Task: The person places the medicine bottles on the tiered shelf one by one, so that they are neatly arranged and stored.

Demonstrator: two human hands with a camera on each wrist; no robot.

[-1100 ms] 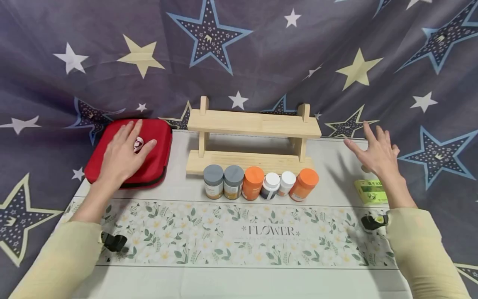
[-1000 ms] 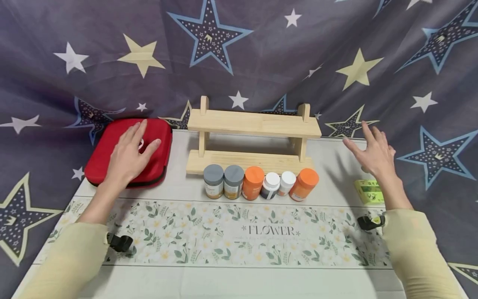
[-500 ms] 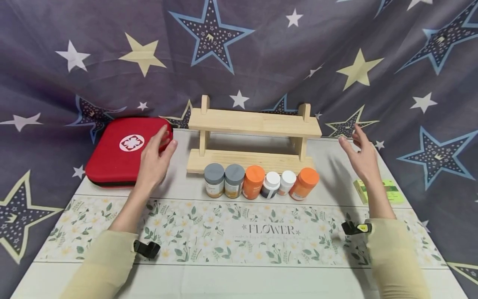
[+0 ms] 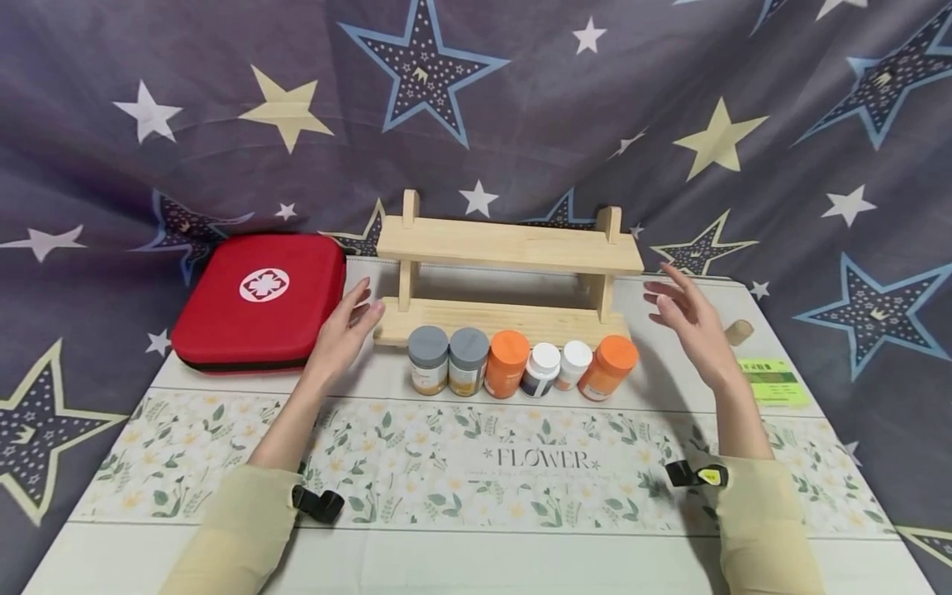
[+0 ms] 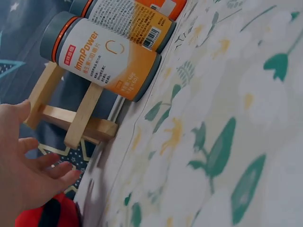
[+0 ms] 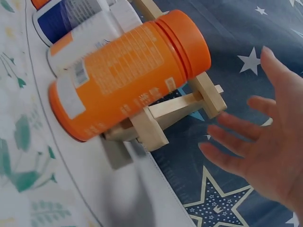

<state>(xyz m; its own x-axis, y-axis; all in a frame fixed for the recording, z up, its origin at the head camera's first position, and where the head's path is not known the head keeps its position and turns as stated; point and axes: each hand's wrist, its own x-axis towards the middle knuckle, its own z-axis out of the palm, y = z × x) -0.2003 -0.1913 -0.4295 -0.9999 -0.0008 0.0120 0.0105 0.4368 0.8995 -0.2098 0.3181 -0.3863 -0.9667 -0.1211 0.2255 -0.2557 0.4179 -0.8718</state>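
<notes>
My left hand hovers between the red first-aid case and the left end of a two-tier wooden shelf, fingers loosely spread and holding nothing. On the other side, my right hand is just right of the shelf, also holding nothing, its fingers apart. A row of bottles stands before the shelf: two grey-capped bottles, an orange bottle, two white-capped bottles and another orange bottle at the right end. In the left wrist view, the nearest grey-capped bottle shows a white and orange label.
At the right, a green box lies on the table, with a small tan cylindrical object behind it. A floral band crosses the white tablecloth in front of the bottles. A star-patterned curtain hangs behind the shelf.
Both hands have moved inward toward the shelf. My left hand has left its place over the red case, uncovering the white emblem. The bottles and shelf stand where they were.
</notes>
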